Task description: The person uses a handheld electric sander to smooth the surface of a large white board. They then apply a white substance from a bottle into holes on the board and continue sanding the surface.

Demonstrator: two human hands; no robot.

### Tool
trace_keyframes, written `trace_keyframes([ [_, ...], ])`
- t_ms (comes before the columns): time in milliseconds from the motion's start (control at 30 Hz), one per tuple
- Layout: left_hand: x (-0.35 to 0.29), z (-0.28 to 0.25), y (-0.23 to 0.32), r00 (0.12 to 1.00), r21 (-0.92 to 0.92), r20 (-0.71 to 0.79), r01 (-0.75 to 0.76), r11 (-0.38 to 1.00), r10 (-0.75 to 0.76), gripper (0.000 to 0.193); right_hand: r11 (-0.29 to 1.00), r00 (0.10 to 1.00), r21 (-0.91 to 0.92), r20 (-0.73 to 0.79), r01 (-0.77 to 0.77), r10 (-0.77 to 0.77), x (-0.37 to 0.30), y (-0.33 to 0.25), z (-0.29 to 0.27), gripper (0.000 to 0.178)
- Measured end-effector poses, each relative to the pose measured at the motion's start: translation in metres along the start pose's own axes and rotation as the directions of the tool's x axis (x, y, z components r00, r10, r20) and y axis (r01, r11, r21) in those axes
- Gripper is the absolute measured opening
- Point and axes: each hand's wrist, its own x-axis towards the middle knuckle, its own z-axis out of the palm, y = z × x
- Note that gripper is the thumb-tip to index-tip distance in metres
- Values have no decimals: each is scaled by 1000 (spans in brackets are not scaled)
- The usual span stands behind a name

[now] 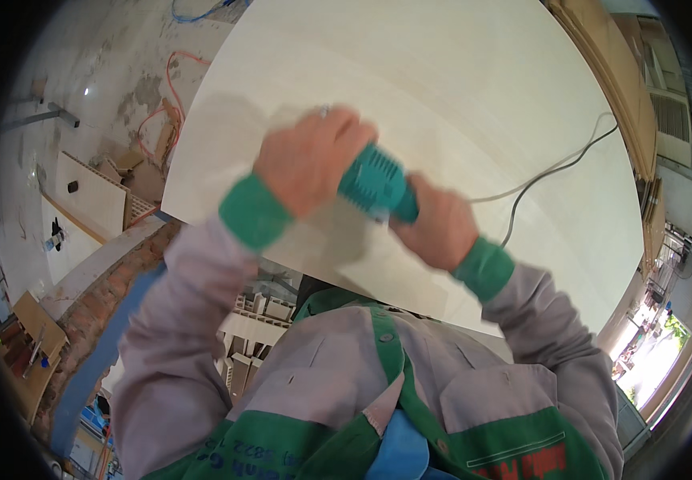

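A teal power tool [376, 186] with vent slots in its housing is gripped between my two hands above a large pale board [474, 72]. My left hand [310, 156] wraps round the tool's far left end, its fingers slightly blurred. Round the narrower right end, my right hand [442, 226] is closed. The tool's working end and underside are hidden, so its exact kind does not show. From beside my right wrist, a dark cable [550, 170] runs over the board to its right edge.
Stacked brown sheets [614, 80] stand along the board's right side. An orange hose [172, 76] lies on the floor at the left, near cut panels [94, 192]. Below the board's near edge are pale hollow-section offcuts [254, 328]. A bright doorway [654, 360] shows at the lower right.
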Motion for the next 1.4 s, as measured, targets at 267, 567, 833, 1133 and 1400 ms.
trace_keyframes([
  [267,182,4,-37,998,86,31,-54,995,52,33,999,964,34,-265,36,-26,125,53,-106,41],
  [567,35,-28,-31,993,90,-59,107,990,-102,29,863,865,78,0,500,-501,91,-13,-48,49],
  [833,-129,-27,72,973,132,-17,230,964,-229,41,841,839,198,120,503,-531,-39,-13,55,54],
  [1133,-125,106,308,998,-180,-38,48,983,-56,33,964,971,263,216,43,-102,-274,164,41,83],
  [1400,-76,174,434,985,-293,-11,-167,941,172,30,964,951,87,204,-253,231,-386,269,46,55],
])
